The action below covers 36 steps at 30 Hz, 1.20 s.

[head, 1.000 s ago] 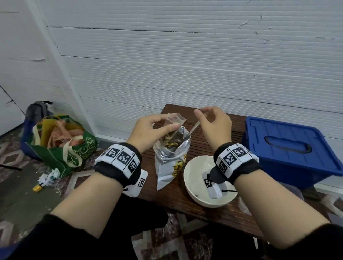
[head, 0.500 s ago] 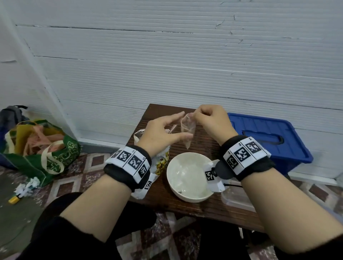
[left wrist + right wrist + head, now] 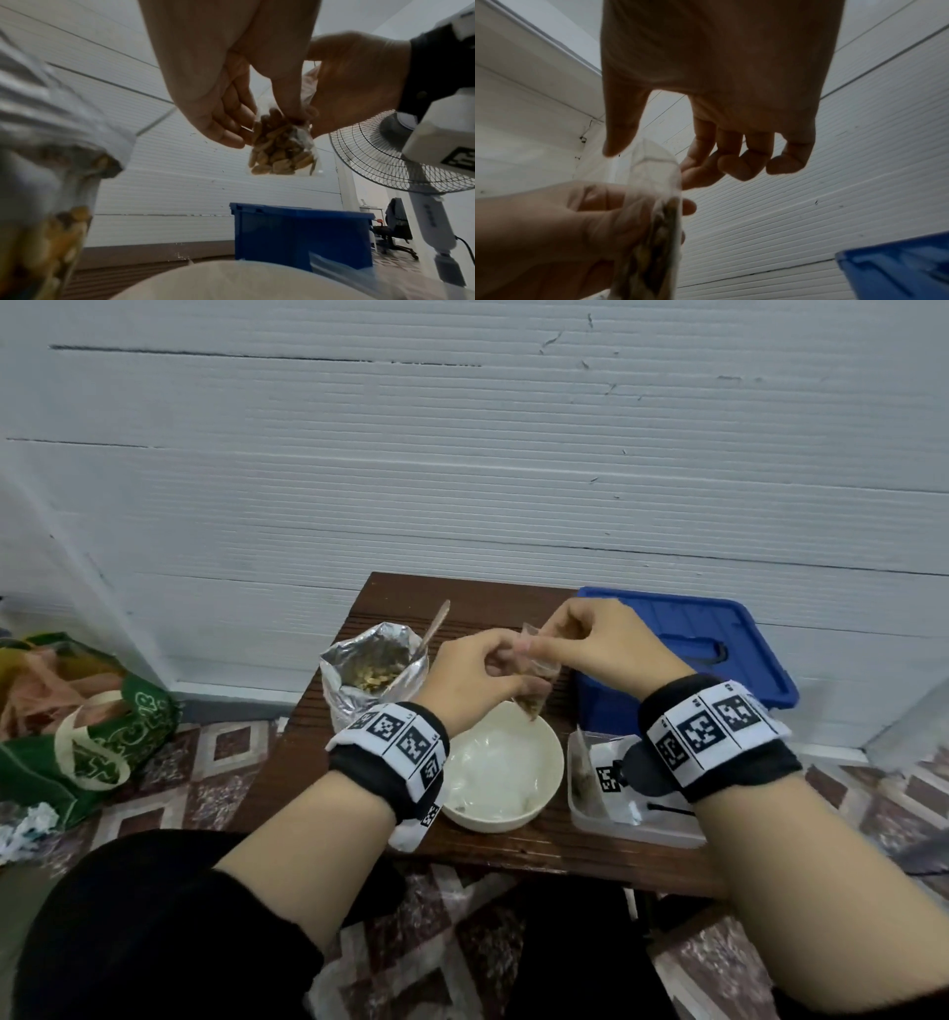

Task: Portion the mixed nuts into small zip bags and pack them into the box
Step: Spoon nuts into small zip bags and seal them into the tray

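A small clear zip bag (image 3: 535, 698) with nuts in its bottom hangs above the white bowl (image 3: 544, 780). My left hand (image 3: 506, 660) pinches the bag's upper part, and my right hand (image 3: 539, 639) pinches its top edge from the right. In the left wrist view the nuts fill the lower half of the zip bag (image 3: 280, 156) below my left fingers (image 3: 290, 101). The right wrist view has the zip bag (image 3: 654, 192) edge-on between my right thumb and fingers. The open foil nut bag (image 3: 375, 675) stands at the left with a spoon (image 3: 436, 624) in it. The blue box (image 3: 683, 649) sits closed at the right.
A clear plastic tub (image 3: 637, 819) holding small bags lies under my right wrist near the wooden table's (image 3: 318, 762) front edge. A green shopping bag (image 3: 87, 721) is on the floor at the left. A standing fan (image 3: 401, 154) is at the right.
The spoon has left my right hand and now stands in the foil bag. Both hands have carried the zip bag right, from over the foil bag to above the bowl.
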{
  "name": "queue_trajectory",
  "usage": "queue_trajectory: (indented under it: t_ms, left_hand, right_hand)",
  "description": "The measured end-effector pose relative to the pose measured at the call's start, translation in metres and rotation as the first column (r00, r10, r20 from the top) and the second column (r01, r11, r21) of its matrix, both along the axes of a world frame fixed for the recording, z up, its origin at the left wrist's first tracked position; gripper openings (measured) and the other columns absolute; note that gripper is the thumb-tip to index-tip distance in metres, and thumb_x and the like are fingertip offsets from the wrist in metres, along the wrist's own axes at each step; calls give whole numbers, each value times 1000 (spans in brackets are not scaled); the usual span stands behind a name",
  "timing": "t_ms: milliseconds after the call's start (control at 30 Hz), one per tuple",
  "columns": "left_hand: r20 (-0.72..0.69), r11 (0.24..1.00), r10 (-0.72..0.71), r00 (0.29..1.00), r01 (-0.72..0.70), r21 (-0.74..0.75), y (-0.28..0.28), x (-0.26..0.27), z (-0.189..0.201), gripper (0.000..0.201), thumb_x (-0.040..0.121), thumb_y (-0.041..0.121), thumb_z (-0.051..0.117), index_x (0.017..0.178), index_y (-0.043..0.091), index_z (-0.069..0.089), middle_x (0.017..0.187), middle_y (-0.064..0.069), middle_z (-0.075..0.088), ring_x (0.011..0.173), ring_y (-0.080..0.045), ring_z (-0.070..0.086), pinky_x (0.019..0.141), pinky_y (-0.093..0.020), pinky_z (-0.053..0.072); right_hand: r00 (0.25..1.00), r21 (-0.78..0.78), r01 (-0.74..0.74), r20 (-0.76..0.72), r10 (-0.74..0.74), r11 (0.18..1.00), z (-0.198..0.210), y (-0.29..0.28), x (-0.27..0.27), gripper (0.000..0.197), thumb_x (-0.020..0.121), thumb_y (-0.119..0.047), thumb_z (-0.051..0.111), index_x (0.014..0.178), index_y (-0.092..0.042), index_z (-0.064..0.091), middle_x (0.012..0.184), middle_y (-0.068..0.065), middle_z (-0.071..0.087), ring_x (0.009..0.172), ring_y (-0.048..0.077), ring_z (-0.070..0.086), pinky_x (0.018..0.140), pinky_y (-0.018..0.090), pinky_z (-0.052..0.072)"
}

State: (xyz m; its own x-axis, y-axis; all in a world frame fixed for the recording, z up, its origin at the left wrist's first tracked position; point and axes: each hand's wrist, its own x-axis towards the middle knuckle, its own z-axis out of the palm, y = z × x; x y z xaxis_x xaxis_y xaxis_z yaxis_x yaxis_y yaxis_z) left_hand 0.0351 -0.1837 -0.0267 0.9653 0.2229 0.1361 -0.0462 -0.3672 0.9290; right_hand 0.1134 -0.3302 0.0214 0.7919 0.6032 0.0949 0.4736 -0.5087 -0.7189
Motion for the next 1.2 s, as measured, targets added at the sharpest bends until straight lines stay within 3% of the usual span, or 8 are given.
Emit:
queue_trajectory:
  t_ms: [100,167,333,467,633,767,1067,1200]
  left_hand:
    - [-22,999,2,1000,-1,39,-13,6,-10,38,68,14,86,101,21,68,88,0,72,83,-13,67,77,-22,55]
    - [-46,999,-14,999,16,33,-20,9,-15,41,67,15,86,102,24,67,90,2,72,86,-15,67,80,-24,55]
    - [-148,996,-84,985,88,18,-30,11,-26,62,68,23,86,124,22,60,107,10,68,101,0,61,91,-13,48]
    - [-201,996,7,980,12,92,-21,8,-33,52,80,23,77,128,16,59,117,4,67,103,-1,59,83,-5,42]
    - [-264,960,109,958,-32,278,-5,2,-42,36,91,26,65,125,16,61,121,6,64,100,0,54,87,-12,35]
    - [-318,937,160,935,-42,348,5,-2,-50,34,93,24,61,126,15,60,127,1,62,115,-10,55,93,-17,35]
    - [-489,910,101,867,118,397,7,-9,-68,55,88,33,68,137,17,50,137,0,53,124,-18,50,106,-27,36]
    - [-490,903,130,862,101,418,6,-7,-77,49,83,32,73,128,22,57,118,7,60,114,-17,54,106,-39,39]
  right_hand:
    - [996,-94,54,71,-47,994,-3,-13,1,20,77,-38,72,70,-20,66,70,-8,64,72,9,59,77,37,52]
    - [994,-119,77,81,-68,990,-5,-20,-1,21,81,-33,68,67,-18,65,66,-8,63,73,12,60,77,37,53]
    - [981,-176,190,56,-183,966,-11,-38,1,23,84,-23,64,65,-11,65,65,-5,61,73,13,58,68,30,47]
    - [955,-270,295,49,-293,917,-24,-53,9,31,84,-22,63,56,-9,57,62,-2,59,69,17,57,75,37,49]
    - [920,-439,364,33,-390,821,-52,-57,10,28,84,-27,63,70,-3,65,71,7,64,79,28,64,85,45,51]
    - [887,-505,400,3,-462,764,-77,-52,8,25,85,-33,64,87,-9,68,87,7,67,86,27,62,91,46,49]
    - [865,-469,357,-162,-475,808,-92,-52,8,31,84,-40,68,88,-9,68,88,7,67,87,24,63,85,42,53]
    - [872,-451,400,-80,-482,798,-86,-48,8,27,88,-42,62,91,-15,67,94,4,67,94,24,62,94,45,48]
